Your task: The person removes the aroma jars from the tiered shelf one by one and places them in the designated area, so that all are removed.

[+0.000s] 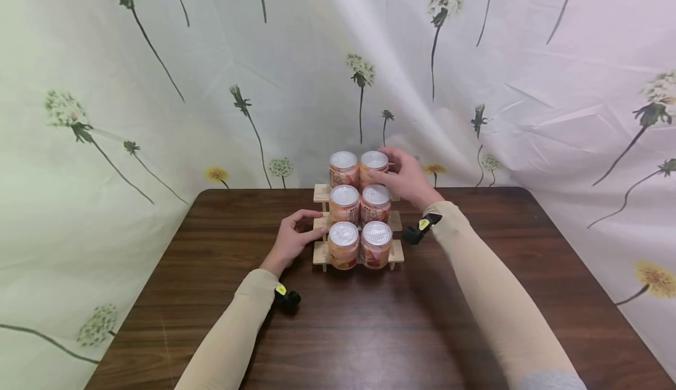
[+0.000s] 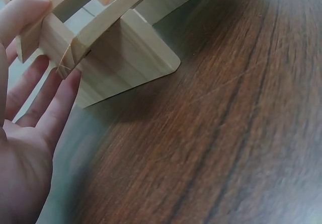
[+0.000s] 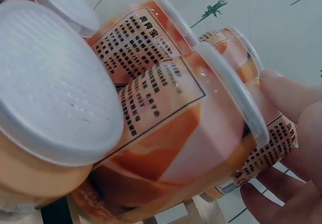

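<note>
Though upright, rear jar (image 1: 374, 159) partly behind right hand (image 1: 405, 177)

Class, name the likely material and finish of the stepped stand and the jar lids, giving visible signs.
Stepped stand: apparently bare wood, smooth and matte, from its pale grain. Jar lids: probably plastic, faintly shiny, judging by their cloudy, finely ridged tops.

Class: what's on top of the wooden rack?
Six lidded jars, in three rows of two; the right hand grips one at the back. The rack is hidden directly beneath them.
</note>
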`<state>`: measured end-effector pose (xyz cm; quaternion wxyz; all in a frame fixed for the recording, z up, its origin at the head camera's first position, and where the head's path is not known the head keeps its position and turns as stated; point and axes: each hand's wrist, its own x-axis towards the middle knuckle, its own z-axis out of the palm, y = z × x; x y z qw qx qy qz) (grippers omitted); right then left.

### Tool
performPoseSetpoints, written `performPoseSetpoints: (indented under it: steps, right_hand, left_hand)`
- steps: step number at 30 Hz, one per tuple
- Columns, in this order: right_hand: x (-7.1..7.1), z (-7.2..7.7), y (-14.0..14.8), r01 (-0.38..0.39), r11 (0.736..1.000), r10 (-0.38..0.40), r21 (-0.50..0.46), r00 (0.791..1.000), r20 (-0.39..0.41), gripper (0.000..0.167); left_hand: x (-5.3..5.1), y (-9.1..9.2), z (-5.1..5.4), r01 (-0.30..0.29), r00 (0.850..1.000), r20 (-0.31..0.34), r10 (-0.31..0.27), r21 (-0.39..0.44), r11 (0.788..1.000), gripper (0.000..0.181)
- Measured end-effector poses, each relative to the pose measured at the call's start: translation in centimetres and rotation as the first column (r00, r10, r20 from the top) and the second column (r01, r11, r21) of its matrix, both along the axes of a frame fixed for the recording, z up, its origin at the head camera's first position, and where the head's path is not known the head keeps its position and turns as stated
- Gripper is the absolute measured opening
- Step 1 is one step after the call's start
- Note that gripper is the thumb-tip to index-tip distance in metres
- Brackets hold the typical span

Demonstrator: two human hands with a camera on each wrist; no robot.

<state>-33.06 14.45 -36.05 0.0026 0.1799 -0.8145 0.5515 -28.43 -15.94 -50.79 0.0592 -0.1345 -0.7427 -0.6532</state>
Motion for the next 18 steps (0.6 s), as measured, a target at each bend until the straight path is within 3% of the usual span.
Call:
performPoseSetpoints:
  steps: [11,18]
  right_hand:
    - [-0.3,-0.3,0.4,0.053,0.998,-0.053,-0.030,0.999,-0.002,0.062]
    - [0.3,0.3,1.7,0.079,0.996,-0.080,-0.033,0.996,-0.031,0.060]
  left_hand:
    - [0.3,0.2,0.1,-0.021,1.000,0.007,0.021,0.014,1.000,0.037]
    - [0.4,0.2,0.3,-0.026,0.999,0.020,0.026,0.008,1.000,0.038]
